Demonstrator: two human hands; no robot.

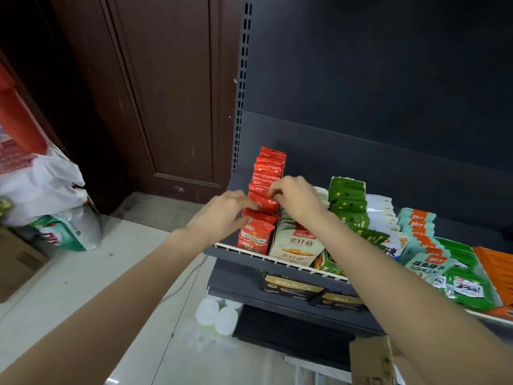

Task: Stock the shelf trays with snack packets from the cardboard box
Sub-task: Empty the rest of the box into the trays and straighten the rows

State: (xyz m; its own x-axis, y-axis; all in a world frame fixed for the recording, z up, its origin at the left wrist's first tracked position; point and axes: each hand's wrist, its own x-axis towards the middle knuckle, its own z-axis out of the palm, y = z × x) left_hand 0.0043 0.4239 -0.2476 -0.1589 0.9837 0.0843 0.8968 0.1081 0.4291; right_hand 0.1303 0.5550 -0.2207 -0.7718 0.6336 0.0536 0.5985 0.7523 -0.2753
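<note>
A row of red snack packets (268, 168) stands upright in the leftmost tray of the dark shelf (277, 263). My left hand (222, 211) reaches in from the left, its straight fingers pressing against the side of the red packets in the row's middle. My right hand (295, 195) comes over the top, its fingers curled and pinching the upper edge of a red packet (262, 201). A corner of the cardboard box (373, 359) shows at the bottom right.
Beige packets (298, 245), green packets (347, 201), white, teal-and-orange and orange packs fill neighbouring trays. Black boxes (291, 286) sit on the lower shelf. White bags (41, 187), a brown box (19, 262) and a brown door (166, 93) are left. Pale round containers (218, 315) lie on the floor.
</note>
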